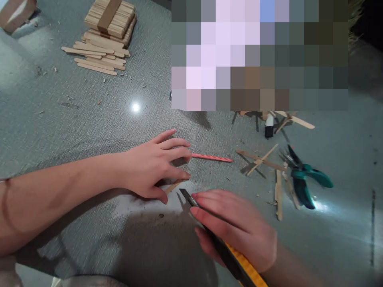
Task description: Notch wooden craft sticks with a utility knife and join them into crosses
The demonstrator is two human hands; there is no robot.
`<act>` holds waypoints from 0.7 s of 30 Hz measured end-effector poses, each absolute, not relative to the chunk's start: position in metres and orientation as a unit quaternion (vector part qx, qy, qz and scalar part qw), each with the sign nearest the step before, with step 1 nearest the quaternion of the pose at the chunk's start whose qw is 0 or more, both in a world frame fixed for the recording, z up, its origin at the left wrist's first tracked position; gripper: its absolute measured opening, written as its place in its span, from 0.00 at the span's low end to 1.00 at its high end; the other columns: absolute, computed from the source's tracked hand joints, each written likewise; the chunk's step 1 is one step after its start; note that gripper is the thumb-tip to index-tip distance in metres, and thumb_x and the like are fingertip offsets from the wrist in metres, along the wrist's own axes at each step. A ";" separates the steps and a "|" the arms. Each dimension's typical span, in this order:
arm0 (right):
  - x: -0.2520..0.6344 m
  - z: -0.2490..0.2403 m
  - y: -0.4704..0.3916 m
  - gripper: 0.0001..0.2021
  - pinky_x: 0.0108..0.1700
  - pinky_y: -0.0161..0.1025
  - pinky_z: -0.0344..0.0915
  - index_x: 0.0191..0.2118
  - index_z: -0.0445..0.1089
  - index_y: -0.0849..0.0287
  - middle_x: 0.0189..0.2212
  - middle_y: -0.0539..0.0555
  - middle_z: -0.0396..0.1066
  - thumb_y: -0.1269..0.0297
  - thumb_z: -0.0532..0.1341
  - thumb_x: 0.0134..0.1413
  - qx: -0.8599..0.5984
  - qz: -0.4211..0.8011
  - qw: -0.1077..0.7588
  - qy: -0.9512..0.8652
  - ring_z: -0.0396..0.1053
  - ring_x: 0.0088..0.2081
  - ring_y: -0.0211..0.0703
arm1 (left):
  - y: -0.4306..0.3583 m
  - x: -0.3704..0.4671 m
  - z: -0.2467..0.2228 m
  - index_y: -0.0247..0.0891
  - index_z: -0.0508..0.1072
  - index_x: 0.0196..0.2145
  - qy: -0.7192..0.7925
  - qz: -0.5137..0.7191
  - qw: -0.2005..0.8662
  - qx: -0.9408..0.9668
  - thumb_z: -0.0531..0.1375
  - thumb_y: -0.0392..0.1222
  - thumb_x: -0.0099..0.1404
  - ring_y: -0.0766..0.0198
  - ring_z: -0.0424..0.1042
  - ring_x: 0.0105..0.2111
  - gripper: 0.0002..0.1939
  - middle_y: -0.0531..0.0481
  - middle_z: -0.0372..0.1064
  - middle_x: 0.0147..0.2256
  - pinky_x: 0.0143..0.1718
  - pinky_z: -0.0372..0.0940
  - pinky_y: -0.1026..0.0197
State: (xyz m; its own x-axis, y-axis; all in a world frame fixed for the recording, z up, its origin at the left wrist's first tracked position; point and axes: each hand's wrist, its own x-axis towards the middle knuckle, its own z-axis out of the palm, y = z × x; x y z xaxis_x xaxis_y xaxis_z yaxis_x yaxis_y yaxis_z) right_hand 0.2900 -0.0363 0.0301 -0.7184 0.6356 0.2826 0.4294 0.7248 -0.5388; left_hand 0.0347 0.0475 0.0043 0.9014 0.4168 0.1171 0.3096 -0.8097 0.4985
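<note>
My left hand point(160, 163) lies on the grey textured surface with its upper fingers spread. Its thumb and index finger hold a short wooden craft stick point(176, 185) at its two ends, partly hidden by the fingers. A red pencil point(212, 158) extends from beside the fingertips of this hand and points right. My right hand point(236, 223) is wrapped round a yellow and black utility knife point(221, 245). The knife's blade is out and points toward the craft stick, a small gap apart from it.
Bundled craft sticks point(109, 20) and loose craft sticks point(101, 56) lie at the upper left. Green-handled pliers point(305, 175) rest at the right, near crossed sticks point(260, 160) and a black-and-white marker point(269, 126). A blurred block hides the upper right.
</note>
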 end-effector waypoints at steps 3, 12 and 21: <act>0.285 0.021 -0.033 0.20 0.46 0.46 0.77 0.51 0.68 0.53 0.37 0.55 0.78 0.73 0.61 0.51 -0.310 0.252 0.281 -0.873 0.79 0.41 0.48 | 0.048 0.035 0.004 0.45 0.74 0.53 0.166 0.136 0.268 0.939 0.69 0.55 0.56 0.41 0.54 0.67 0.29 0.45 0.65 0.61 0.70 0.39 0.33; 0.291 0.010 -0.034 0.24 0.50 0.46 0.77 0.56 0.65 0.54 0.43 0.56 0.79 0.73 0.59 0.51 -0.323 0.292 0.233 -0.870 0.79 0.45 0.49 | 0.047 0.038 0.000 0.45 0.72 0.54 0.140 0.135 0.320 0.927 0.67 0.46 0.57 0.45 0.54 0.68 0.27 0.51 0.66 0.61 0.71 0.39 0.37; 0.291 0.007 -0.029 0.27 0.49 0.48 0.77 0.58 0.63 0.51 0.45 0.56 0.79 0.74 0.60 0.51 -0.291 0.294 0.232 -0.880 0.79 0.46 0.50 | 0.046 0.041 0.000 0.46 0.66 0.61 0.143 0.067 0.288 0.944 0.66 0.50 0.56 0.47 0.45 0.71 0.35 0.50 0.56 0.67 0.72 0.30 0.42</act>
State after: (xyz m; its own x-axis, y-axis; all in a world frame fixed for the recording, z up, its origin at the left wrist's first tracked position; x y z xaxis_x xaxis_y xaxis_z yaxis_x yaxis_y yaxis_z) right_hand 0.2913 -0.0286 0.0073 -0.7223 0.6495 0.2375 0.3765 0.6573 -0.6528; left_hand 0.0411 0.0458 -0.0002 0.9502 0.3086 0.0437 0.2316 -0.7929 0.5636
